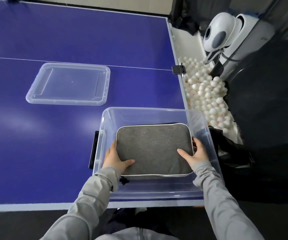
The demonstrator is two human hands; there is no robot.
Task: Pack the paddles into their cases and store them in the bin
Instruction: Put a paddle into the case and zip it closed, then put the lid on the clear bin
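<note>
The grey felt rectangular paddle case with white piping [154, 149] lies inside the clear plastic storage bin [205, 129], long axis running nine to three o'clock. The left hand [116, 157] grasps its nine o'clock end, the right hand [196, 153] its three o'clock end; both equally near

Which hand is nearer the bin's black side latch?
Left. The left hand holds the grey case on the side facing the black latch; the right hand grips the opposite side.
</note>
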